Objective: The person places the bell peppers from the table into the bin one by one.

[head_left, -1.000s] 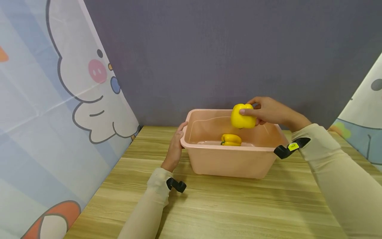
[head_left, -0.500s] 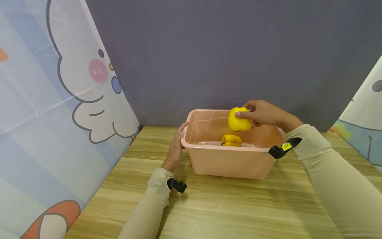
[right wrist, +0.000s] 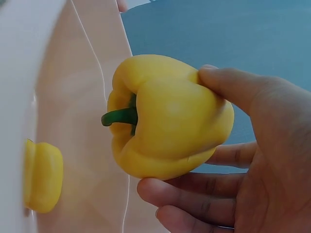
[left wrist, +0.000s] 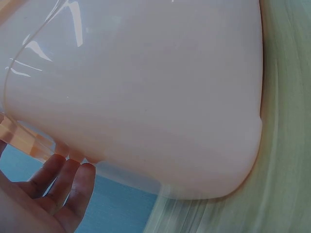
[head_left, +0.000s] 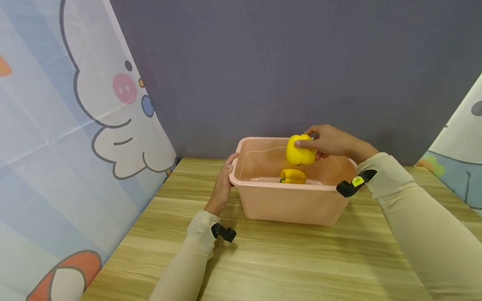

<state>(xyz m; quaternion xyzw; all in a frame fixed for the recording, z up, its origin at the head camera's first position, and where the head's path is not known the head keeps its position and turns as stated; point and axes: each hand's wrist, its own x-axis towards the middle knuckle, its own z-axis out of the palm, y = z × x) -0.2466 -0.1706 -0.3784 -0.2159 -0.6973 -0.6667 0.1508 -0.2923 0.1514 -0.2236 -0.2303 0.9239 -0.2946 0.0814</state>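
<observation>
Over the pink plastic basin (head_left: 290, 205), my right hand (head_left: 333, 140) holds a yellow bell pepper (head_left: 300, 149) between thumb and fingers. In the right wrist view, the green stem (right wrist: 119, 117) of this bell pepper points left and the thumb lies along its blunt end. A second yellow bell pepper (head_left: 293, 176) lies on its side on the basin floor; the front wall hides its lower part. My left hand (head_left: 222, 184) grips the basin's left rim. From the left wrist, several fingertips (left wrist: 85, 174) show against the outer wall close to the rim.
The basin stands on a wood-grain table (head_left: 263, 259) near a dark grey panel (head_left: 286, 67) at the back. A cartoon-printed sheet (head_left: 86, 138) borders the table on the left, and another printed sheet (head_left: 455, 154) is on the right.
My right hand has carried the bell pepper slightly left and a little lower over the basin. The left hand stays at the rim, and the second bell pepper has not moved.
</observation>
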